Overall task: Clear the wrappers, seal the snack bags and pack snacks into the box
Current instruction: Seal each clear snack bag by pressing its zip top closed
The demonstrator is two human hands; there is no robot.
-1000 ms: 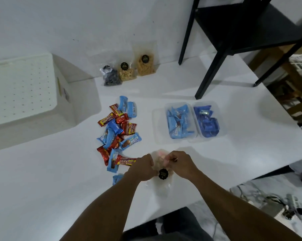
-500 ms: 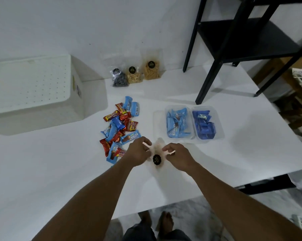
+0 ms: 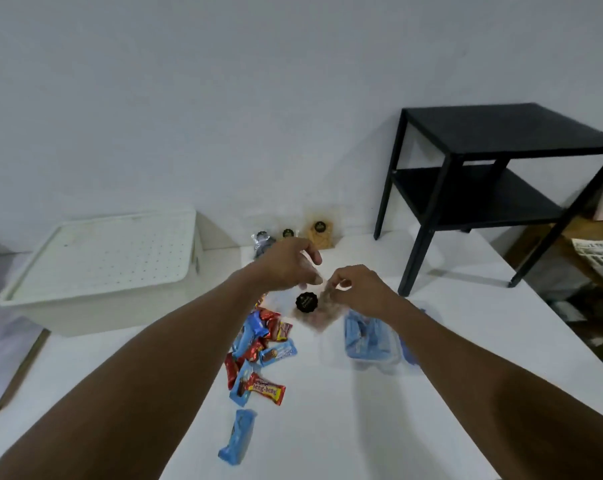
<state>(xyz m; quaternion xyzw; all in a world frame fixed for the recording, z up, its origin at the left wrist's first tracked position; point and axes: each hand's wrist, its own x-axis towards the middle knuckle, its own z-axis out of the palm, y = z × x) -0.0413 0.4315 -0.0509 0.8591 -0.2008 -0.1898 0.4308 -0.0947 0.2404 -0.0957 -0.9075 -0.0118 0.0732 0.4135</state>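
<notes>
White table [image 3: 328, 427] fills the lower frame. A black two-shelf side table [image 3: 501, 140] stands on its far right part. A white plastic box with perforated lid [image 3: 102, 265] sits far left on the table, lid on.

Both forearms reach in from the bottom and the hands meet at centre. Left hand [image 3: 286, 266]: grip loose, fingers spread and lightly bent, nothing seen in it. Its thumb is just beside the bag's top; contact unclear. Right hand [image 3: 359, 294]: grip closed in a pinch on the top edge of the clear snack bag with black round label [image 3: 319, 313]. The bag hangs under both hands, above the table, between pile and tray. It is blurred, contents brownish.

A clear plastic tray [image 3: 379, 363] of light-blue wrapped snacks sits right of centre, partly behind the right forearm. A pile of red and blue wrapped snack bars [image 3: 258, 341] lies left of the tray. Three small labelled snack bags [image 3: 319, 232] stand against the wall beyond the hands, partly hidden by the left hand. One stray blue wrapped bar [image 3: 237, 438] lies apart, nearest the camera.
</notes>
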